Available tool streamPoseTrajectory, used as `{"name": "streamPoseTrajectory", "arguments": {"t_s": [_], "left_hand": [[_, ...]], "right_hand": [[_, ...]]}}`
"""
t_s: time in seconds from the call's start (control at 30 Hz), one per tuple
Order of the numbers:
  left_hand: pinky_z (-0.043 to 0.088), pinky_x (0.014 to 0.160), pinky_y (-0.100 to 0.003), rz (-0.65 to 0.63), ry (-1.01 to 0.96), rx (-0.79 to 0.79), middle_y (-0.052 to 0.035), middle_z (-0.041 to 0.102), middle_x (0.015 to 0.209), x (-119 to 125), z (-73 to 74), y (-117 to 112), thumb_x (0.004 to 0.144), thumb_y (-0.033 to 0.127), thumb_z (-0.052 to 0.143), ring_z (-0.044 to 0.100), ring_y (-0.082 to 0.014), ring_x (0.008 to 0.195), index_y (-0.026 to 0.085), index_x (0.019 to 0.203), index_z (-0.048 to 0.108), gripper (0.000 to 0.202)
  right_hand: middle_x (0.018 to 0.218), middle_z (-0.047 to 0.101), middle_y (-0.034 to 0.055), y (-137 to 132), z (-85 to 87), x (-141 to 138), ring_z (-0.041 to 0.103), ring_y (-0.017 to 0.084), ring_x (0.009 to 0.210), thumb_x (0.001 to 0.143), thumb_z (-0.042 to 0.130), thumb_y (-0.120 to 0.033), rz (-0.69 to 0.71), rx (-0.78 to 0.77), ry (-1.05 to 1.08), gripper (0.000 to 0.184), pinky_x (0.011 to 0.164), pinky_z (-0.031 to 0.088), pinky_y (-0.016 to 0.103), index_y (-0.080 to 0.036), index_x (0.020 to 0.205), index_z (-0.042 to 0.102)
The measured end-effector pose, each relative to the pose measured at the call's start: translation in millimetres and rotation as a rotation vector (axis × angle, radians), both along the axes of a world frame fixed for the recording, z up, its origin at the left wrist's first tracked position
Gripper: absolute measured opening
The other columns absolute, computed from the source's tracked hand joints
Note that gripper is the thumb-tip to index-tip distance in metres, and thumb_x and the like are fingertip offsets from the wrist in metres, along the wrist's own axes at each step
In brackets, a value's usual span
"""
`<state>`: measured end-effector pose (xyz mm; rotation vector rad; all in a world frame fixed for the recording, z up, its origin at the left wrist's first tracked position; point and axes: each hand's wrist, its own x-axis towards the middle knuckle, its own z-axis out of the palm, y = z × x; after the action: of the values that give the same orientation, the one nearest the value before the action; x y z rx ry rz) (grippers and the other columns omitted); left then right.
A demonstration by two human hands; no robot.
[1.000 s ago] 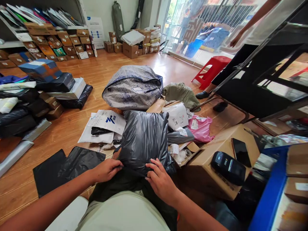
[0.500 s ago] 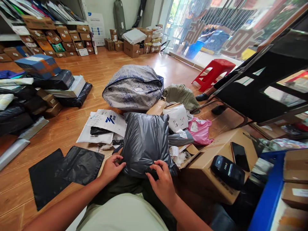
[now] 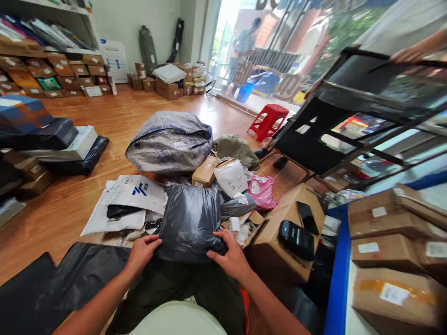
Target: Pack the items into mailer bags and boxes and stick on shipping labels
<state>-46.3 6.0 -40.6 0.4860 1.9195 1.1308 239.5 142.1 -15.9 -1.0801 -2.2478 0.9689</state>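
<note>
A stuffed grey plastic mailer bag [image 3: 190,218] rests on my lap, just past my knees. My left hand [image 3: 141,252] grips its near left corner with fingers curled on the plastic. My right hand [image 3: 228,255] pinches the near right edge of the same bag. Beyond it lie white mailers [image 3: 134,195], a white parcel [image 3: 231,178] and a pink parcel [image 3: 262,191] on the wooden floor.
A cardboard box [image 3: 279,232] at my right carries a black label printer [image 3: 296,239] and a phone [image 3: 307,217]. Empty black bags [image 3: 66,279] lie at my left. A large patterned sack [image 3: 169,142], a red stool [image 3: 268,122], a black rack [image 3: 349,121] and stacked parcels [image 3: 387,251] surround me.
The view swung right and tilted up. My hands slid apart along the bag's near edge toward its corners. Another person's hand now rests on the rack at upper right.
</note>
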Motion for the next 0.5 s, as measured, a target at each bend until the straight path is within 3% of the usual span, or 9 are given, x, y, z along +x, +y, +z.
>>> {"name": "streamPoseTrajectory", "arguments": {"t_s": [0.1,0.17,0.23,0.33,0.43,0.5], "left_hand": [[0.048,0.094,-0.047,0.025,0.381,0.127,-0.0139,0.063,0.122,0.0,26.0,11.6,0.073,0.059,0.058,0.059,-0.0314,0.114,0.016,0.119,0.063,0.062],[0.036,0.108,-0.052,-0.089,0.668,0.211,-0.0107,0.046,0.143,11.4,40.6,16.7,0.082,0.056,0.051,0.042,-0.0311,0.133,0.025,0.133,0.053,0.06],[0.024,0.112,-0.059,-0.275,0.819,0.207,-0.007,0.034,0.152,25.8,46.9,20.2,0.081,0.055,0.054,0.027,-0.0332,0.141,0.031,0.138,0.047,0.062],[0.025,0.11,-0.062,-0.421,0.85,0.206,-0.0072,0.036,0.151,30.1,41.3,26.4,0.077,0.056,0.06,0.027,-0.0362,0.141,0.032,0.133,0.053,0.061],[0.034,0.11,-0.054,-0.573,0.777,0.377,-0.0053,0.046,0.145,1.9,34.4,33.5,0.078,0.05,0.061,0.038,-0.0322,0.136,0.032,0.126,0.059,0.051],[0.038,0.107,-0.052,-0.745,0.751,0.503,-0.0046,0.052,0.14,-22.8,39.7,36.7,0.079,0.044,0.061,0.043,-0.0317,0.132,0.033,0.123,0.061,0.045]], "right_hand": [[0.112,0.054,0.0108,-21.9,2.5,-14.8,0.055,0.03,0.11,0.065,0.08,-0.039,-0.129,0.005,0.087,0.043,0.097,0.046,0.047,-0.019,0.099,0.062],[0.103,0.054,0.0086,-39.1,10.4,-24.3,0.058,0.027,0.1,0.063,0.081,-0.039,-0.187,-0.006,0.105,0.043,0.09,0.049,0.045,-0.018,0.095,0.063],[0.102,0.052,0.008,-57.5,19.6,-32.9,0.057,0.026,0.096,0.058,0.085,-0.038,-0.196,-0.044,0.1,0.047,0.088,0.05,0.043,-0.018,0.095,0.064],[0.105,0.051,0.0073,-84.3,25.8,-47.9,0.056,0.026,0.099,0.053,0.086,-0.034,-0.147,-0.128,0.079,0.052,0.089,0.049,0.04,-0.019,0.098,0.066],[0.111,0.05,0.0068,-105.7,18.8,-71.3,0.057,0.025,0.102,0.053,0.085,-0.031,-0.037,-0.242,0.04,0.055,0.09,0.049,0.036,-0.021,0.104,0.068],[0.119,0.051,0.0068,-113.2,13.0,-89.3,0.059,0.024,0.102,0.055,0.084,-0.031,0.147,-0.339,-0.018,0.063,0.089,0.049,0.033,-0.025,0.116,0.066]]}}
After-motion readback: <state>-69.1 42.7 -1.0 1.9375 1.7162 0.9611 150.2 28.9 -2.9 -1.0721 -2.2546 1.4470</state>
